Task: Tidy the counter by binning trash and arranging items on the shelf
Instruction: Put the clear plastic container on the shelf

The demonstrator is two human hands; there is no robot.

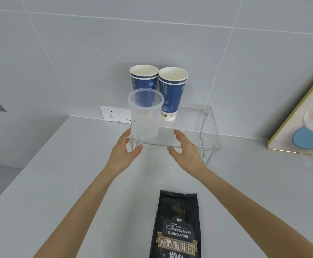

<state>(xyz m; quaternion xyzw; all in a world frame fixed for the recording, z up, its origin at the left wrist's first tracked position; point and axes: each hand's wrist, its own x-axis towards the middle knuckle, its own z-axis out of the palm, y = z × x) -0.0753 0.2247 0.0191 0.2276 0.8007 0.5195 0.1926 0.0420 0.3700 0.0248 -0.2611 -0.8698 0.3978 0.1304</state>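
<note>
A clear acrylic shelf [193, 125] stands on the white counter against the wall. On it, at the front left, sits a clear plastic container [145, 114]. Behind that stand two stacks of blue paper cups, one on the left [142, 79] and one on the right [172, 92]. My left hand [124, 151] is open just below the container, fingers near the shelf's front left corner. My right hand [184, 149] is open at the shelf's front edge, holding nothing. A black coffee bean bag [177, 226] lies flat on the counter near me.
White wall sockets [114, 114] sit behind the shelf's left side. A framed picture [304, 116] leans against the wall at the right. The counter's left edge [27, 168] drops off toward the floor.
</note>
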